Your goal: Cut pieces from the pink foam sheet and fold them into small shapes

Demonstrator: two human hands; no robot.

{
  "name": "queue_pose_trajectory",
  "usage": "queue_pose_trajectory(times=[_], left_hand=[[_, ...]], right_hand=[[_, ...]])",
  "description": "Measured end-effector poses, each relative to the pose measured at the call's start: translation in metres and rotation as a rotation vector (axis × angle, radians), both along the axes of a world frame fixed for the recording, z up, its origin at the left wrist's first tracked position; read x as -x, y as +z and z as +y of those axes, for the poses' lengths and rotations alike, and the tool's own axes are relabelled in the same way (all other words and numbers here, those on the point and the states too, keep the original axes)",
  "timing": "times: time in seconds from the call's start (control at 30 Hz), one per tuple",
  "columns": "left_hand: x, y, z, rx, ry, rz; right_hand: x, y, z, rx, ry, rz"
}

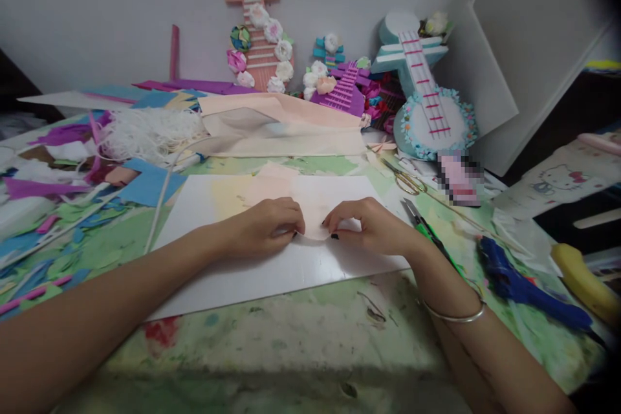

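Between my two hands a small pale pink piece of paper (314, 223) is pinched at its near edge, which curves slightly. My left hand (264, 226) grips its left side with thumb and fingers, and my right hand (363, 223) holds the right side the same way. Under them lies a glossy white board (233, 284). Another pale peach paper piece (276, 178) rests at the board's far edge, beyond my left hand. A utility knife with a green handle (429, 233) lies just right of my right wrist.
Gold-handled scissors (407, 181), a blue glue gun (528, 284) and a yellow object (582, 278) lie to the right. Paper scraps (101, 226) and white shredded strips (150, 132) cover the left. Flower-decorated paper instruments (262, 39) stand along the wall, behind folded peach sheets (286, 136).
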State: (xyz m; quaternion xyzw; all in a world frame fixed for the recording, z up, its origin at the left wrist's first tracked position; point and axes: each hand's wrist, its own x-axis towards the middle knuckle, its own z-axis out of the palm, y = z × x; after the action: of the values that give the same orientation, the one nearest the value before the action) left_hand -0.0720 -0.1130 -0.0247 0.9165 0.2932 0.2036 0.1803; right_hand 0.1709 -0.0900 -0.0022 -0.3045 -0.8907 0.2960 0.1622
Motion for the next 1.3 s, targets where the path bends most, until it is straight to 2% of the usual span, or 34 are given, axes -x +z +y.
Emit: queue_pose_trajectory(times=[0.3,0.4,0.5,0.6,0.83,1.3], left_hand=[[0.005,-0.002,0.007,0.11,-0.093,-0.073],[0.002,-0.004,0.007,0.108,-0.054,-0.075],[-0.001,-0.004,0.005,0.126,0.037,-0.057],[-0.004,-0.004,0.003,0.16,0.118,-0.071],[-0.01,-0.005,0.001,0.159,0.205,-0.123],[-0.014,-0.009,0.003,0.019,0.129,-0.132]], right_hand=[[0.003,-0.003,-0.001,-0.159,0.094,-0.033],[0.008,-0.004,-0.002,-0.181,0.131,-0.04],[0.013,-0.006,-0.003,-0.162,0.13,-0.066],[0.015,-0.01,-0.004,-0.1,0.054,-0.031],[0.018,-0.021,-0.003,0.046,-0.016,0.069],[0.021,-0.018,-0.002,0.031,-0.057,0.048]])
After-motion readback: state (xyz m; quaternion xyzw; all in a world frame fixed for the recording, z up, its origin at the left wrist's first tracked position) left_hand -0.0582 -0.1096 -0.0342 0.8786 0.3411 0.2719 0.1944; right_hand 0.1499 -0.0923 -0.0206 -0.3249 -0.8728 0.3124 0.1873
